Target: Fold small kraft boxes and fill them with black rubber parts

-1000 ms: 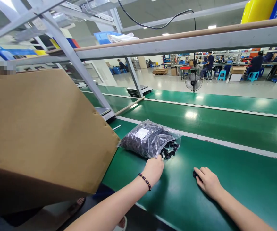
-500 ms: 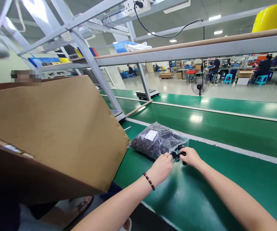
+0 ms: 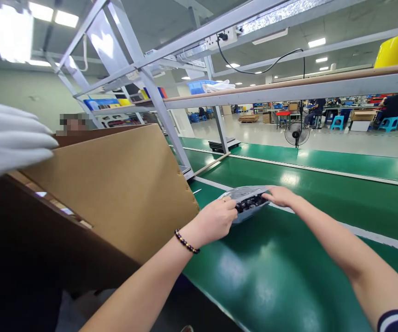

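Note:
A clear plastic bag [image 3: 245,191] of small black parts lies on the green work surface [image 3: 282,272], its mouth spread wide towards me. Inside the opening the black parts [image 3: 250,203] show in a heap; their exact kind is too small to tell. My left hand [image 3: 219,214], with a beaded bracelet at the wrist, is closed on the left edge of the bag's mouth. On the opposite edge, my right hand [image 3: 280,196] pinches the plastic, its fingertips partly hidden by the bag.
A large cardboard box [image 3: 126,184] stands tilted at the left, against the work surface's edge. Another person's white-gloved hand [image 3: 12,138] reaches over it. A metal frame post [image 3: 167,120] rises behind, and a shelf [image 3: 289,85] crosses above the belt.
The bag's mouth has been lifted and pulled wide. My right hand has let go of the black parts and moved to the bag's edge. A white-gloved hand has appeared at the left.

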Demonstrator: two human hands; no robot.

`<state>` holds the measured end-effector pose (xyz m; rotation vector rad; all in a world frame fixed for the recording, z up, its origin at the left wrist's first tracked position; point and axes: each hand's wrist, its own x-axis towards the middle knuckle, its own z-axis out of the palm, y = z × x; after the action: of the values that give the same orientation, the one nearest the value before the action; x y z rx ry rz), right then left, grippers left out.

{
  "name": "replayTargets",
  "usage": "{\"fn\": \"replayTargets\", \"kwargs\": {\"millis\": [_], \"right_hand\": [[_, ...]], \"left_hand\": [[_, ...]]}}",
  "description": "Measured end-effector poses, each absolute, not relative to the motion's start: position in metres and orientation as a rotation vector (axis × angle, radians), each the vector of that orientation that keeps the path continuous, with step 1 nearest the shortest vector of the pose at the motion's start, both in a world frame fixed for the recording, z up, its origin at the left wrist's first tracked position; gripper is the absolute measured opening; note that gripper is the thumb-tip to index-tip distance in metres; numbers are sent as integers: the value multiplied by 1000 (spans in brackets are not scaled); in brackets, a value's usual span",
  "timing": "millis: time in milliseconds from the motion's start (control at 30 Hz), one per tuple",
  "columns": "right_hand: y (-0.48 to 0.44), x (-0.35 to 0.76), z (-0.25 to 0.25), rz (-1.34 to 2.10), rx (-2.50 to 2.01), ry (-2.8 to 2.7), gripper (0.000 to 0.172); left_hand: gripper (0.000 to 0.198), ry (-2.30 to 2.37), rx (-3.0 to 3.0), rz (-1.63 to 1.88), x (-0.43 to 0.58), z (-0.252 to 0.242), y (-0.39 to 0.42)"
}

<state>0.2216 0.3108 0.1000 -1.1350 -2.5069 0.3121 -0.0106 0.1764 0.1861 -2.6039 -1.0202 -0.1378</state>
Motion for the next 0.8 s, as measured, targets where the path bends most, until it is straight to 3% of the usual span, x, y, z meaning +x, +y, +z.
{"fn": "replayTargets", "kwargs": {"millis": [167, 367, 533, 633, 800], "right_hand": [[292, 273, 151, 70, -1195, -2593, 47], [238, 316, 225, -592, -1376, -2509, 49], [170, 359, 295, -810, -1430, -2370, 59], [121, 380, 290, -771, -1373, -2321, 58], [76, 404, 227, -661, -1431, -2543, 42]], "left_hand": [[36, -913, -2638, -384, 0, 239, 174], [30, -895, -2752, -747, 10, 290, 188], [25, -807, -2806, -1106, 37, 309, 191], [19, -669, -2829, -1213, 57, 294, 181], [27, -737, -3172, -819, 85, 236, 170]]}}
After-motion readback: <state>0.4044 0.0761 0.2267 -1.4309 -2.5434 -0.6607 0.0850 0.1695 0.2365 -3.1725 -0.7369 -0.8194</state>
